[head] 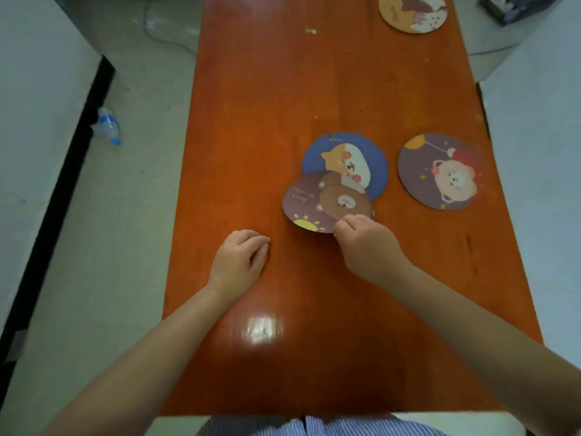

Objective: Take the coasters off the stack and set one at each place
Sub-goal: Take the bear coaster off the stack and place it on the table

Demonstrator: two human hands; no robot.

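Observation:
A purple bear coaster (309, 202) with a yellow sun lies tilted over the near edge of a blue cat coaster (345, 152) in the middle of the orange table (257, 127). My right hand (367, 243) pinches the purple coaster's near right edge. To the right, apart from them, a mauve coaster (440, 171) with a pink bear lies flat. A tan coaster (412, 12) rests at the far right of the table. My left hand (242, 259) lies curled on the table, left of the coasters, holding nothing.
The table is long and narrow, with pale floor on both sides. A plastic bottle (107, 125) lies on the floor at the left by a white surface with a black edge. A dark object (515, 6) sits at the top right.

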